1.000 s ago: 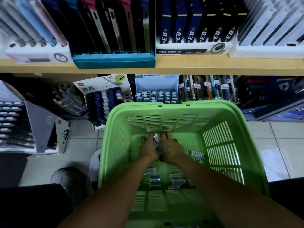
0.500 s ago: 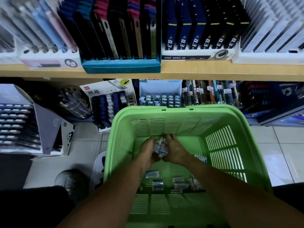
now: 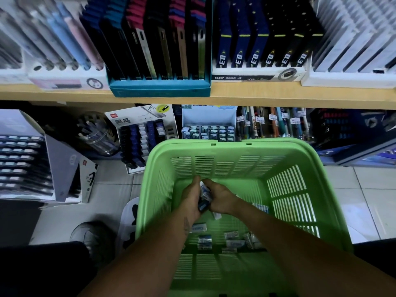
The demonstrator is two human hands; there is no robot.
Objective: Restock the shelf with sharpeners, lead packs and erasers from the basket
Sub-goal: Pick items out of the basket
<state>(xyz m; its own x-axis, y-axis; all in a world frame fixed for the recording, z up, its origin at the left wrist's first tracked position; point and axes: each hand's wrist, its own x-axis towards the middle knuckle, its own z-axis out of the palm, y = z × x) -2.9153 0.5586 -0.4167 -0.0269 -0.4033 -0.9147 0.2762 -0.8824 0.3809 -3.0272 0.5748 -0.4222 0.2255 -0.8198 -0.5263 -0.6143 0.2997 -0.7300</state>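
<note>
Both hands down inside the green plastic basket point(image 3: 231, 146), near its far wall. Left hand point(image 3: 191, 197) and right hand point(image 3: 222, 197) are cupped together, fingers curled around a bunch of small wrapped packs point(image 3: 205, 195) held between them; packs are white-blue, one darker piece at the bottom of the bunch. Too small to tell if they are erasers, sharpeners or lead packs.

More loose packs point(image 3: 232, 241) lie on the basket floor nearer the camera, under and between the forearms; one flat white-blue pack point(image 3: 198, 228) lies just beside the left wrist, another point(image 3: 260, 207) sits partly hidden behind the right forearm. The forearms cover part of the basket floor.

Basket sits on the tiled floor point(image 3: 111, 196) in front of the lower shelf, its far rim blocking the bottom of the displays behind. Just past the rim: a white display box of small light-coloured items point(image 3: 209, 130), left of it a tilted display card with rows of black, blue and white pieces point(image 3: 141, 136), then a clear plastic jar point(image 3: 96, 133). Right of the white box, a row of pens with price tags point(image 3: 276, 124). Far left, a grey open carton with rows of small items point(image 3: 23, 155).

Wooden shelf board point(image 3: 257, 97) above carries a teal display tray of dark slim packs point(image 3: 159, 86) and a white tray of navy packs point(image 3: 257, 73). A shoe point(image 3: 94, 239) shows left of the basket.
</note>
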